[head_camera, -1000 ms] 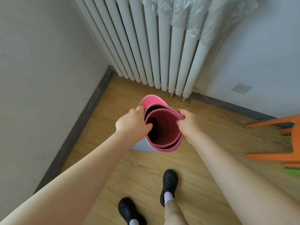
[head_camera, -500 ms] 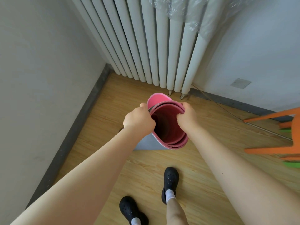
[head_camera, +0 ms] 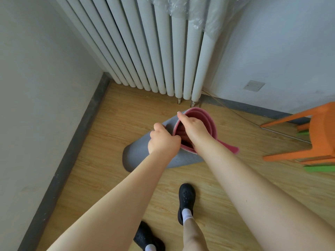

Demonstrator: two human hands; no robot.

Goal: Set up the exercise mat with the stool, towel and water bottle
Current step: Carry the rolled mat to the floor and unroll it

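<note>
A rolled exercise mat [head_camera: 208, 122], pink inside and grey outside, stands on end on the wood floor in front of the radiator. Its outer grey layer [head_camera: 137, 156] has loosened and spreads to the left. My left hand [head_camera: 163, 140] grips the near left edge of the roll. My right hand [head_camera: 192, 126] reaches across the top opening and pinches the far left rim. An orange stool [head_camera: 319, 134] with green feet stands at the right edge. No towel or water bottle is in view.
A white column radiator [head_camera: 163, 51] with plastic wrap on top fills the corner. A grey skirting board [head_camera: 72, 151] runs along the left wall. My two black shoes [head_camera: 186, 200] stand just behind the mat. A thin cable [head_camera: 244, 116] runs along the floor toward the stool.
The roll has loosened: its grey outer layer now spreads out to the left. My right hand has crossed from the right rim to the far left rim. The view has shifted.
</note>
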